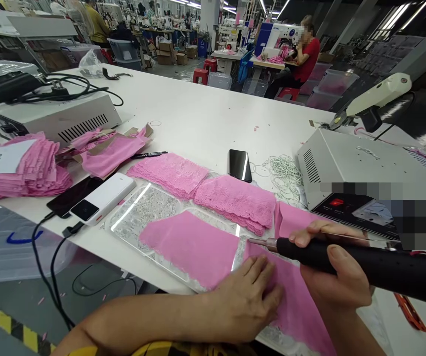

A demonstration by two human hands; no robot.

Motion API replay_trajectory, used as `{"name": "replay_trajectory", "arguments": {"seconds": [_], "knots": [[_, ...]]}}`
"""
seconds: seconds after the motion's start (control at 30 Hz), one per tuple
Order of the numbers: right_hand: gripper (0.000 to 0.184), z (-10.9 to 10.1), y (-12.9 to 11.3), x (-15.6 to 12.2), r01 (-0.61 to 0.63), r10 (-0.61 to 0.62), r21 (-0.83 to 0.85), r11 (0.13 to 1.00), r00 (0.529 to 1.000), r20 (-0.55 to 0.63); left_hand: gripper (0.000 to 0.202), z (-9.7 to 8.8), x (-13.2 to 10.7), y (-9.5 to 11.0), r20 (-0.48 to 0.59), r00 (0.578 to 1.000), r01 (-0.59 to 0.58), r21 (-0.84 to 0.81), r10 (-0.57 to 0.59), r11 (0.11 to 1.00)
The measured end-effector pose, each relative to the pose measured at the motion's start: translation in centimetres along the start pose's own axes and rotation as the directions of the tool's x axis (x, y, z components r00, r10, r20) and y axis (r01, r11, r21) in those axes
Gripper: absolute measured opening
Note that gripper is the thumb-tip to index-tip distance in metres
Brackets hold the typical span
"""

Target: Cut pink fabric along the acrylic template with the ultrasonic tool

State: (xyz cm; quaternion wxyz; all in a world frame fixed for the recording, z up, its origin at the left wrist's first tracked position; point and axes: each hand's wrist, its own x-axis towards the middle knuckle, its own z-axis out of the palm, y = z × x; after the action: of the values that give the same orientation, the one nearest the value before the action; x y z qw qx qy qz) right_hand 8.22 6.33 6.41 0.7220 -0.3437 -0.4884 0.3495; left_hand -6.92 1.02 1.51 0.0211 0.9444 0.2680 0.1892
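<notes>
My right hand grips a thick black handheld tool with a slim metal tip. That tip points left, over the upper edge of a pink fabric piece lying on a clear textured tray. My left hand rests on the same piece just below the tip, fingers bent and pressing down, holding nothing. Left of it lies another flat pink piece. Behind are two stacks of scalloped pink lace, the left stack and the right stack. A further pink piece is partly hidden by my right hand.
A white power bank with cables and a dark phone lie left. Pink bundles sit behind them. Another phone, tangled cord and a grey machine box stand beyond the tray. Orange snips lie right.
</notes>
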Motion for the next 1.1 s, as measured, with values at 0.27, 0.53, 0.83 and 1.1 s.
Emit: {"name": "replay_trajectory", "arguments": {"seconds": [0.27, 0.53, 0.83, 1.1], "knots": [[0.008, -0.1, -0.2, -0.2, -0.012, 0.014, -0.047, 0.999, 1.0, 0.028, 0.04, -0.7, 0.1, -0.1, 0.025, 1.0, 0.0, -0.013, 0.0, 1.0], [0.009, 0.4, -0.3, 0.4, 0.011, -0.011, 0.026, 1.0, 1.0, 0.003, 0.04, 0.6, -0.2, -0.2, -0.036, 0.999, 0.013, -0.004, -0.014, 1.0], [0.014, -7.0, -5.3, 1.6, 0.125, -0.148, -0.096, 0.988, 0.943, -0.297, 0.035, 0.8, 1.2, 0.1, -0.072, 0.995, -0.072, 0.057, 0.076, 0.996], [0.015, -11.8, -5.1, -0.6, 0.111, -0.13, -0.07, 0.991, 0.908, -0.398, 0.036, 2.4, 4.9, 2.3, -0.07, 0.987, -0.138, 0.098, 0.145, 0.986]]}}
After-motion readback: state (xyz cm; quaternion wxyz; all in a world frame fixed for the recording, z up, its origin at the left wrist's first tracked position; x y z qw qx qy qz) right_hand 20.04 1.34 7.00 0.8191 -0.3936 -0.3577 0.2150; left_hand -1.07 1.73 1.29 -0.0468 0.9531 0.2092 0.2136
